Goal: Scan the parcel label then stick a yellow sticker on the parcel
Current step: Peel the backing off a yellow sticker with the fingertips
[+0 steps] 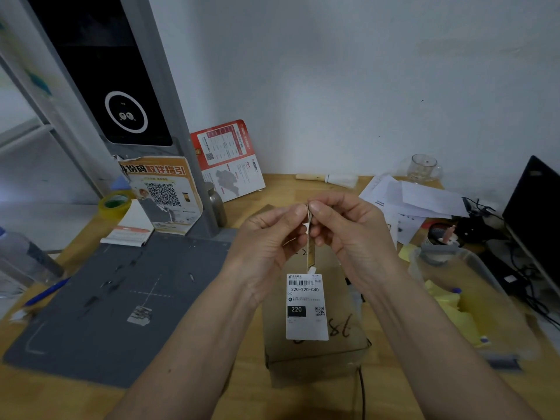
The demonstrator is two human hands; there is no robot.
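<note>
Closest to the camera, the brown cardboard parcel is lying flat on the wooden surface, with its white label facing up showing a barcode, "220-220-C40" and a QR code. There's some handwritten marker scribble right beside the label too.

Just above the parcel, both hands are meeting in the air. The left hand and right hand are each pinching a thin yellowish sticker strip that's hanging edge-on between them, fingers curled in tight around its top end.

Off to the right a clear plastic tub is holding yellow sheets. On the left a dark grey mat is lying flat, with a blue pen beside it. Further back, a roll of yellowish tape, a QR-code poster and a glass cup are sitting near the wall.
</note>
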